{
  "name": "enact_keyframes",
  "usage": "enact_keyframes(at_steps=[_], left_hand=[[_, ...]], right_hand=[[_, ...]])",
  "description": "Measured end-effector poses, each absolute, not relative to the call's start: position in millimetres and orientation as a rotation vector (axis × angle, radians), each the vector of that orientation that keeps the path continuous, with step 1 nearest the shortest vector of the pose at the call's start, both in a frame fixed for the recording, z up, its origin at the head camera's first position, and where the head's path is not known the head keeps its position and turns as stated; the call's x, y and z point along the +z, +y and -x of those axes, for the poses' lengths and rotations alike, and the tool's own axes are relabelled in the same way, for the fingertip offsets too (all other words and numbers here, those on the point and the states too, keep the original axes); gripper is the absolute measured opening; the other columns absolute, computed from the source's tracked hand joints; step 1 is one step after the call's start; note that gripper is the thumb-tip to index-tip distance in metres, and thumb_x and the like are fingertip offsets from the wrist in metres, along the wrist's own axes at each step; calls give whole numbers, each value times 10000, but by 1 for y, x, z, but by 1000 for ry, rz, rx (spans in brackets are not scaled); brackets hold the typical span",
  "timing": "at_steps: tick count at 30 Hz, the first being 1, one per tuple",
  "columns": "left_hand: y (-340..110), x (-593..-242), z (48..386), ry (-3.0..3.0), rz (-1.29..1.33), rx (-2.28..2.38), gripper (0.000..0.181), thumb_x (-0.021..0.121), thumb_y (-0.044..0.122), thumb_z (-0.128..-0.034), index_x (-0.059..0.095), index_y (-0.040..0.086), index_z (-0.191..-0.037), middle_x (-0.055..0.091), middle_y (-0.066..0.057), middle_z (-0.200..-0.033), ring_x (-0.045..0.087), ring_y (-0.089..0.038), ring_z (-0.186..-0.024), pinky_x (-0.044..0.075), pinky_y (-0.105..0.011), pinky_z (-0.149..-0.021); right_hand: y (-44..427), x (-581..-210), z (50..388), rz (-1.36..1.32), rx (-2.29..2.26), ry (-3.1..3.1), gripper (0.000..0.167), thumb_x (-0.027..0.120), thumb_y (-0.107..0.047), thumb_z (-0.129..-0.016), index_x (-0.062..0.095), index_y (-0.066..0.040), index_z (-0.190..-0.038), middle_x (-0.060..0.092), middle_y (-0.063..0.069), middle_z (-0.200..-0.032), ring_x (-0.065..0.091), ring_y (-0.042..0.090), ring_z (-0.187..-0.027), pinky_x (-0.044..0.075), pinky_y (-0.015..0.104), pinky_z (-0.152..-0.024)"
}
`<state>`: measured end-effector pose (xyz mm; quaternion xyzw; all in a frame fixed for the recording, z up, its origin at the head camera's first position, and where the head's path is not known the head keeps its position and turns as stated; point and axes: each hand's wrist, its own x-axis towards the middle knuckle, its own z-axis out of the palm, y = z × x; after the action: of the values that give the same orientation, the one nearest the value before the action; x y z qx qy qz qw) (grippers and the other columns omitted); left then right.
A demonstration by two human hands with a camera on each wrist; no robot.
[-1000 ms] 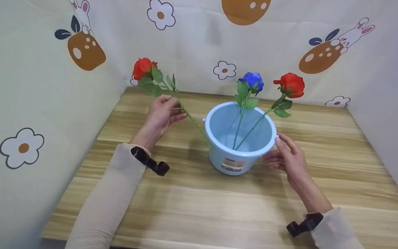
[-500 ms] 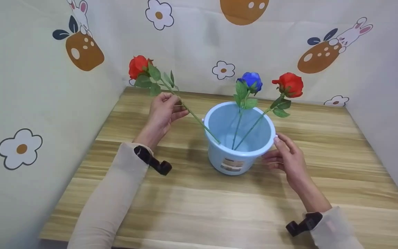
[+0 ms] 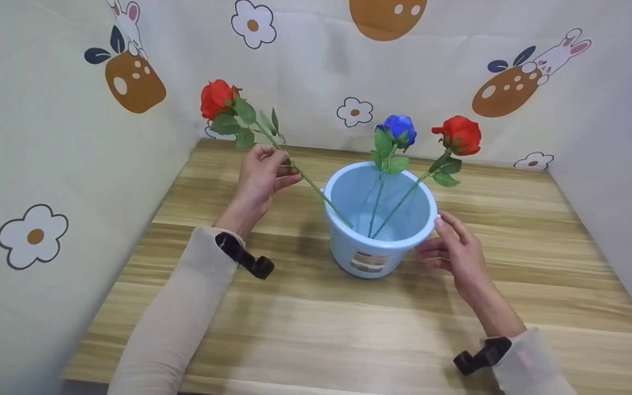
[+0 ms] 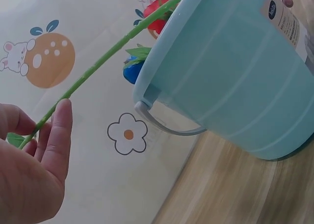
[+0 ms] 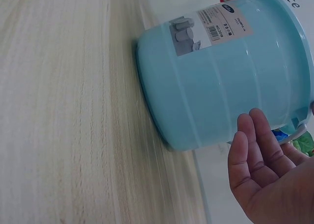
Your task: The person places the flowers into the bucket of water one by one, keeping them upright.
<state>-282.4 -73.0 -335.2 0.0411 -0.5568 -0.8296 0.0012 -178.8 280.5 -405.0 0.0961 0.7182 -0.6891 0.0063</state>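
Observation:
In the head view my left hand (image 3: 261, 178) pinches the green stem of a red artificial rose (image 3: 217, 100). The bloom leans to the upper left; the stem's lower end slants over the left rim of a light blue bucket (image 3: 343, 253). That stem also crosses above the rim in the left wrist view. On the bucket's right side, my right hand (image 3: 463, 249) holds the rim by the handle joint with thumb and index finger. Its other fingers lie along the outer wall. Inside the bucket lean a blue rose (image 3: 400, 130) and another red rose (image 3: 460, 136).
The bucket stands upright on a wood-grain table (image 3: 316, 334). A patterned cloth backdrop (image 3: 305, 71) rises behind the table and along both sides. The bucket's handle (image 4: 169, 128) hangs on its far side in the left wrist view.
The left hand has shifted slightly right and up. The held rose's bloom has risen to the upper left, and its stem end has passed from outside the rim to over the bucket's mouth.

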Motion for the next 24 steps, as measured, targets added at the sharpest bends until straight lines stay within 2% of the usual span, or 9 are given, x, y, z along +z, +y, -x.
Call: enact_keyframes(at_steps=[11,19,24], left_hand=[[-69,-333,279,-1820,-40,-2524,109,582,-7,-1025,505,65,-1053,633,-117,-943,707,-175,-729,679,-306,-734],[-67,-333,278,-1862,22,-2464,100,586,-6,-1030,519,56,-1072,671,-80,-919,733,-231,-800,680,-323,-735],[-64,-333,277,-1886,48,-2423,108,593,-3,-1031,518,61,-1075,675,-113,-959,737,-229,-809,684,-346,-754]], right_hand=[[281,-406,179,-282,-2153,2252,483,522,-410,-1112,458,-176,-1529,783,24,-778,783,189,-758,645,280,-650],[280,-405,178,-275,-2148,2251,494,520,-413,-1112,452,-175,-1540,788,23,-786,784,181,-755,643,278,-649],[280,-405,178,-280,-2158,2243,491,516,-408,-1114,445,-170,-1538,787,26,-782,784,182,-749,645,280,-644]])
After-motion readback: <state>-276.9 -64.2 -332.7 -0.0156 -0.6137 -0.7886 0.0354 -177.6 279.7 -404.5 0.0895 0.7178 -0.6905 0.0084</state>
